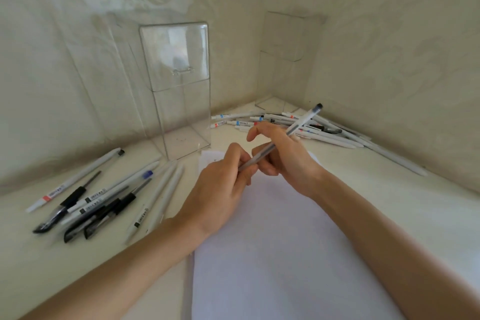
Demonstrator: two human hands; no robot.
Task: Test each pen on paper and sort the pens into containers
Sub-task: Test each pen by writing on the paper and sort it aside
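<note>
White paper (272, 241), clear containers (179, 86), black and white pens (98, 202), cream wall (78, 34) with swirled pattern.

Both forearms and each hand (220, 184) are bare, sleeveless.

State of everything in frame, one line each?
Left hand: gripping the held pen's lower end.
Right hand: gripping the same pen mid-barrel.
Held pen: above the paper, tilted.
Paper: flat, almost blank.
Near box: upright, empty.
Far box: upright, empty.
</note>
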